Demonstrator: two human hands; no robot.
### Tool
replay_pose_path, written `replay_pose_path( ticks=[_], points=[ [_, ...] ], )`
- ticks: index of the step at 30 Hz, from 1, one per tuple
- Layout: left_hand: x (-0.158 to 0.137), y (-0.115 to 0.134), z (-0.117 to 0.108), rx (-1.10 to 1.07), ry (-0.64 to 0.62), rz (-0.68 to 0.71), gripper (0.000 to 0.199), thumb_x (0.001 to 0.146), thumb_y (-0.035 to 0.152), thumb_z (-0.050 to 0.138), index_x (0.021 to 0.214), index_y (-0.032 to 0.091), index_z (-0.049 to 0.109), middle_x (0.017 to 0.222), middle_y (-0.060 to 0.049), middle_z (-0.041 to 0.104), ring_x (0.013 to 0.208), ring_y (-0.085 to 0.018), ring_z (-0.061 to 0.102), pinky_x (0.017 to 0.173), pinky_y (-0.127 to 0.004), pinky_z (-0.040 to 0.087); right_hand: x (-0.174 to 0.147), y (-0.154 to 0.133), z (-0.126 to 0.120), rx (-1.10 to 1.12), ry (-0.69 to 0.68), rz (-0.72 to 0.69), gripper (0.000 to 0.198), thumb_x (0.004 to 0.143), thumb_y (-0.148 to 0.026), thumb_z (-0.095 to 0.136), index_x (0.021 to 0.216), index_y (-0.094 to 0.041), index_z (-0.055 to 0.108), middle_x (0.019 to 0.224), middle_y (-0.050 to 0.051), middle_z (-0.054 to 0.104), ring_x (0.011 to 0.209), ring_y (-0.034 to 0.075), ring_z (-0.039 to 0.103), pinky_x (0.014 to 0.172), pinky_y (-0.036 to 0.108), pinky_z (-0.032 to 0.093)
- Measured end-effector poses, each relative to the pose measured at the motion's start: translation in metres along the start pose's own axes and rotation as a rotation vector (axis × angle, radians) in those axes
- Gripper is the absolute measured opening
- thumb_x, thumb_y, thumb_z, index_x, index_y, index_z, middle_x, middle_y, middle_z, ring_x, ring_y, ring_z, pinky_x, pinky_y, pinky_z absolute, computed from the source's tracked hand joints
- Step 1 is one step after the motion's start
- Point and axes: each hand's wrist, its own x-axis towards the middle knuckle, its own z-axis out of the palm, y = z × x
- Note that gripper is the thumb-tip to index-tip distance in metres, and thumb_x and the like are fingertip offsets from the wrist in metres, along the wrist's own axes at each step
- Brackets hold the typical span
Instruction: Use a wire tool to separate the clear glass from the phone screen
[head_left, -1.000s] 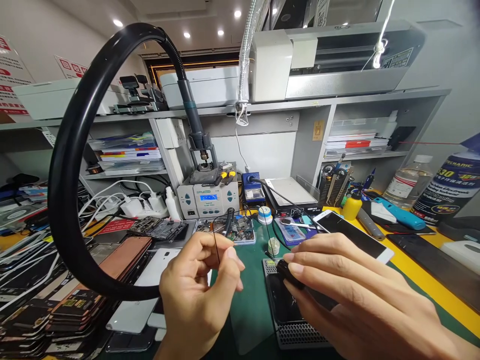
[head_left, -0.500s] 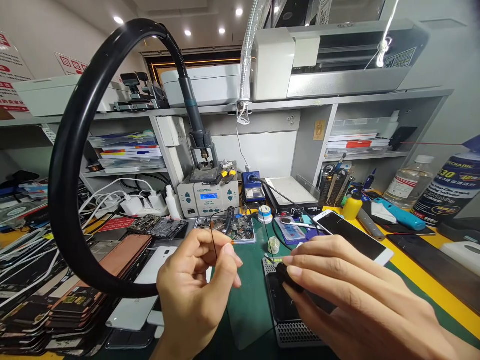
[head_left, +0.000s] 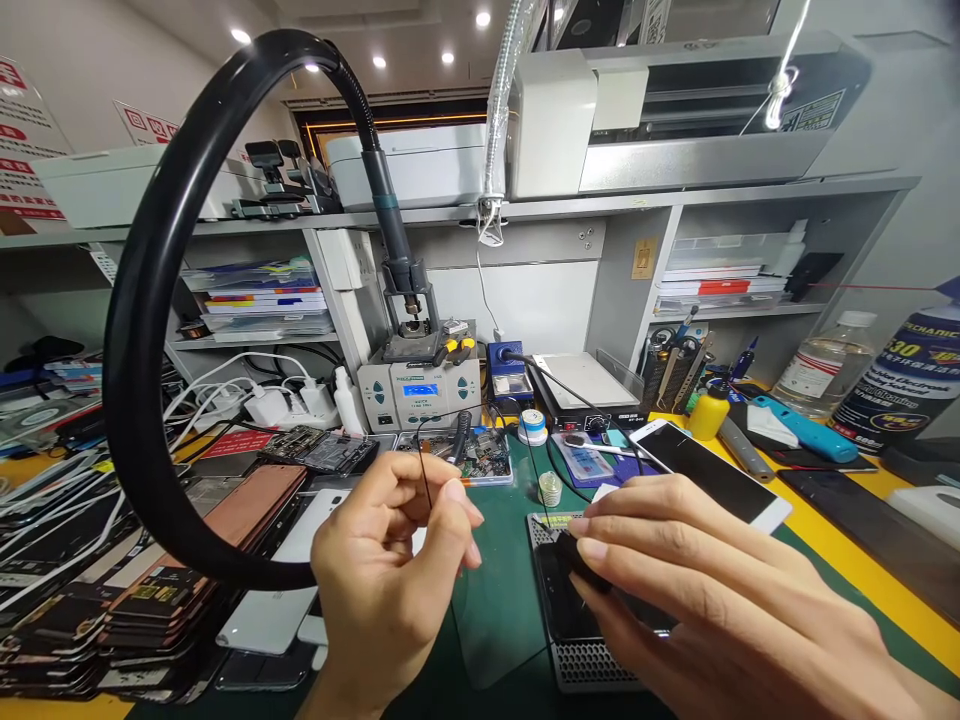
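Between thumb and fingertips, my left hand pinches a thin black cord. The cord arches over toward the right and comes down at my right hand. That hand is closed on a small dark rounded piece, mostly covered by the fingers, so its kind cannot be made out. Below the right hand lies a black phone on a perforated metal plate. A green mat spreads under both hands.
Stacks of phone parts fill the left side. A thick black hose loops there. Behind stands a blue-display station. A white phone, yellow bottle and large can stand or lie on the right.
The view has shifted slightly. Both hands keep nearly the same pose, the cord still stretching between them.
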Motion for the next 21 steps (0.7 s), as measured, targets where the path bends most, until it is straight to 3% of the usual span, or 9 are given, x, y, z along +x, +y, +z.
replay_pose_path(
  ticks=[21],
  points=[
    [0.0025, 0.0001, -0.0009, -0.011, 0.031, 0.030, 0.009, 0.086, 0.028, 0.067, 0.080, 0.022, 0.064, 0.060, 0.005, 0.066, 0.041, -0.012, 0.059, 0.038, -0.022, 0.046, -0.0034, 0.0009, 0.0014, 0.019, -0.050, 0.007, 0.025, 0.081, 0.002, 0.071, 0.105, -0.003, 0.072, 0.099, 0.013, 0.078, 0.099, 0.017, 0.070, 0.094, 0.026, 0.060]
  ],
)
